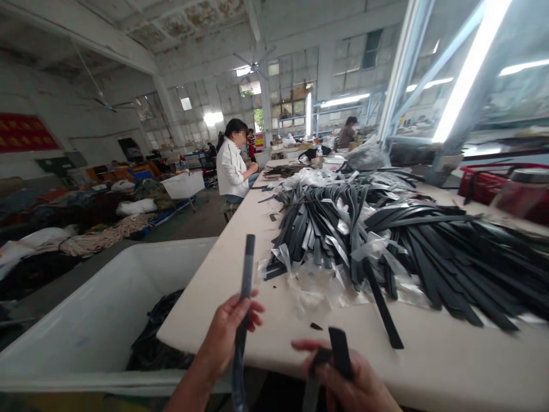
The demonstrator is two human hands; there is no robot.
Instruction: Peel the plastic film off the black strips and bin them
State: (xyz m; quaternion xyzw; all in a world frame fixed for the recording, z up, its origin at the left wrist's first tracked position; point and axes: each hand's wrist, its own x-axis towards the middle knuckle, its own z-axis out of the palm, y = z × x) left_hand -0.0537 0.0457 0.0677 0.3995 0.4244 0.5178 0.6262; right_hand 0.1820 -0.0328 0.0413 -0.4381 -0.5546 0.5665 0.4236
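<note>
In my left hand (234, 323) a dark flat strap (247, 269) is pinched between thumb and fingers, its squared end pointing up and its lower part hanging below the table edge. My right hand (347, 375) is closed around another dark strap end (340, 346), which curls over the fingers. Whether both ends belong to one strap I cannot tell. Both hands are at the near edge of the pale table (283, 337). Beyond them lies a large pile of black straps (446, 257), mixed with clear plastic wrapping (317, 289).
A big white bin (103, 274) holding dark material stands left of the table. Farther along the table sits a person in a white jacket (231, 166). A red basket (484, 186) and a metal frame with a bright tube light (465, 74) are on the right.
</note>
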